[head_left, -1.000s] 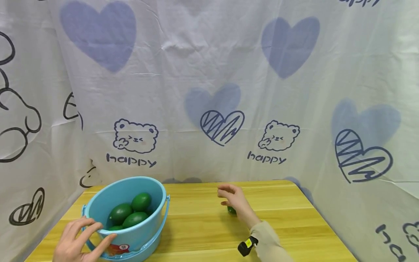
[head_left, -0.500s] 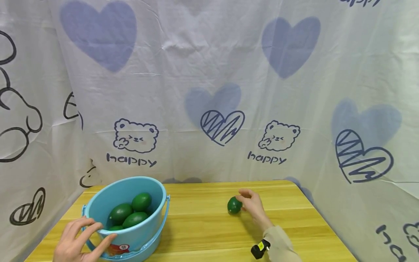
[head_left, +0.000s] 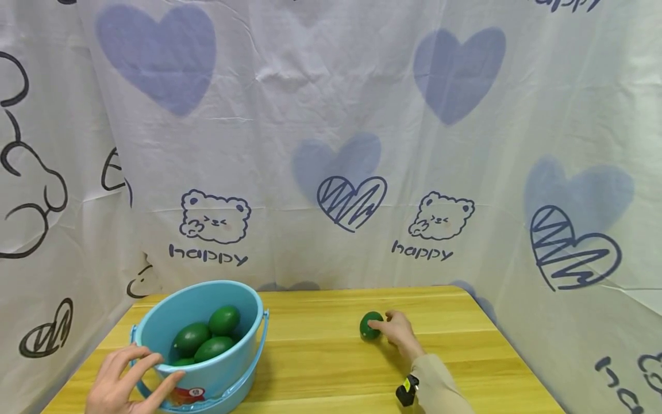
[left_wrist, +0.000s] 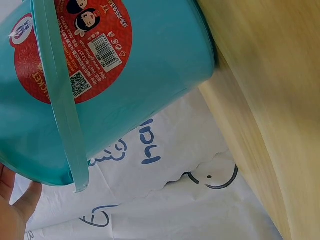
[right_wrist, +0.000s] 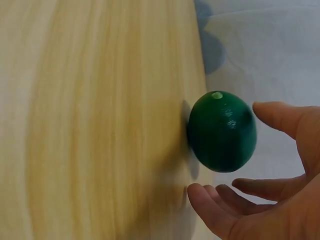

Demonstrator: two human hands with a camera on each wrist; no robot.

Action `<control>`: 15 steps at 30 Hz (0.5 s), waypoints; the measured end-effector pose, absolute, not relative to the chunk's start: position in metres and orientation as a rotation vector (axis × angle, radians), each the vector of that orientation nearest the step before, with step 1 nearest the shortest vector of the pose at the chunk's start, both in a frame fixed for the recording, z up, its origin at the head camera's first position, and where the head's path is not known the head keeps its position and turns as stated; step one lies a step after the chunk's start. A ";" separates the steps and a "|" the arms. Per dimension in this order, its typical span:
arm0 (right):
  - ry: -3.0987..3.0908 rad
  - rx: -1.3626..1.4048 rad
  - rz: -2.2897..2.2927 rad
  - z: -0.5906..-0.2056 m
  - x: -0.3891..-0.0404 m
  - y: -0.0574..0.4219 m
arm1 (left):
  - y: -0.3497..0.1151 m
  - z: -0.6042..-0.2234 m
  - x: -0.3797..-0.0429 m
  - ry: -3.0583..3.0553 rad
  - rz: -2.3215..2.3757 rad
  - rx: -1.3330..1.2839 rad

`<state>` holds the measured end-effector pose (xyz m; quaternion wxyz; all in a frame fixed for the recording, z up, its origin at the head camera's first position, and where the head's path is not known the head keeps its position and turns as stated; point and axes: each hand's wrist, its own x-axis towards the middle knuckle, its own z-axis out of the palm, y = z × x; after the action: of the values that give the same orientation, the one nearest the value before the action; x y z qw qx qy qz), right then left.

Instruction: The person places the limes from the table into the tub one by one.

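Observation:
A light blue bucket [head_left: 227, 368] stands at the left of the table, holding several glossy dark green oval fruits [head_left: 214, 348]. My left hand [head_left: 121, 379] grips its near rim, with the thumb along the outside; the left wrist view shows that thumb [left_wrist: 29, 200] and part of the fingers at the rim. One similar dark green oval fruit [right_wrist: 222, 132] with a pale stem spot lies on the table right of the middle. Beside it is my right hand [head_left: 400, 332], its thumb and fingers spread around the fruit. In the right wrist view gaps show between these fingers [right_wrist: 212, 212] and the fruit.
The wooden table [head_left: 320, 368] reaches back to a white curtain [head_left: 289, 172] printed with hearts and bears, which also hangs at both sides. The bucket's blue handle [left_wrist: 65, 100] hangs down past a red label [left_wrist: 107, 50]. A small black device [head_left: 407, 391] sits on my right wrist.
My right hand moved right, off from in front of the lone fruit, uncovering it, then came close to its right side. The left hand and bucket stayed in place.

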<state>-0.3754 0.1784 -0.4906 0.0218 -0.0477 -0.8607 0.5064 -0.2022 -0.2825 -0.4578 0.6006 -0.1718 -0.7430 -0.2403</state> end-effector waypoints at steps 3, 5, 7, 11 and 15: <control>-2.702 -0.136 1.525 -0.493 -0.379 0.177 | -0.282 -0.458 -0.202 -1.721 -0.557 -0.397; -2.718 -0.136 1.506 -0.494 -0.381 0.175 | -0.282 -0.459 -0.202 -1.723 -0.558 -0.398; -2.727 -0.139 1.498 -0.493 -0.383 0.174 | -0.283 -0.459 -0.202 -1.720 -0.555 -0.403; -2.736 -0.145 1.493 -0.493 -0.386 0.171 | -0.283 -0.459 -0.202 -1.712 -0.552 -0.405; -2.733 -0.151 1.489 -0.495 -0.390 0.168 | -0.281 -0.458 -0.201 -1.724 -0.562 -0.384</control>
<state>-0.3900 0.1680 -0.4949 0.0127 -0.0485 -0.8771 0.4777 -0.2011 -0.2810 -0.4580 0.6002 -0.1656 -0.7439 -0.2426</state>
